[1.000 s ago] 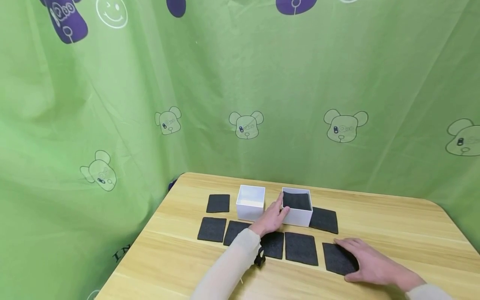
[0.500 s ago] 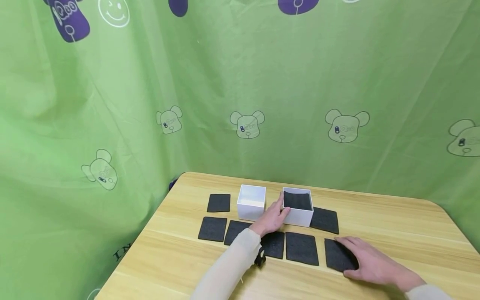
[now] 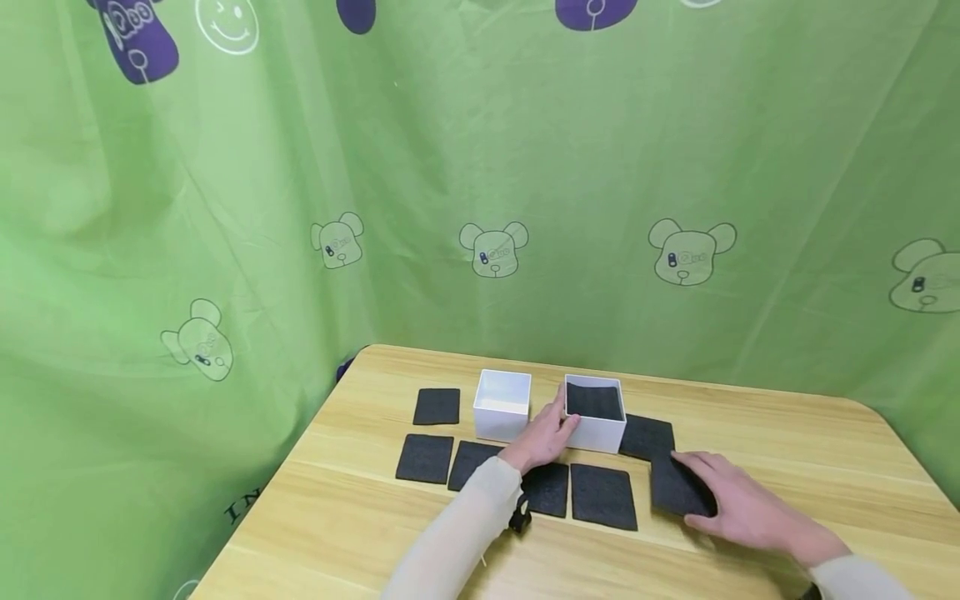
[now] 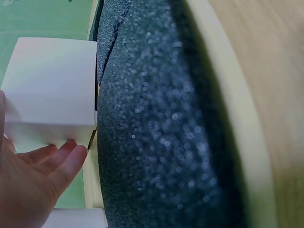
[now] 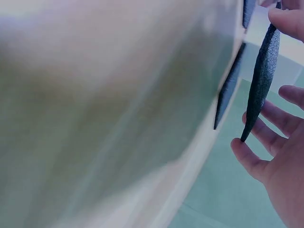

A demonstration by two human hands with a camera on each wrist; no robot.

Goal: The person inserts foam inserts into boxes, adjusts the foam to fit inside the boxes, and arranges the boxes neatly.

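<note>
My right hand grips a square black foam pad by its edges. In the right wrist view this foam pad is edge-on, raised off the table, between the thumb and fingertips. My left hand rests at the left front corner of a white open box. The left wrist view has its fingers lying fairly straight along that box's side. Inside this box a black foam piece shows. Another foam pad lies right beside the box, partly overlapped by the held one.
A second white box, with nothing visible inside, stands to the left. Black foam squares lie in a front row, among them the leftmost pad and a right one. One more pad lies behind. A green curtain hangs beyond the wooden table.
My right hand has lifted the foam pad from the front row's right end and moved it away from me, toward the pad beside the box. The left hand stays at the box.
</note>
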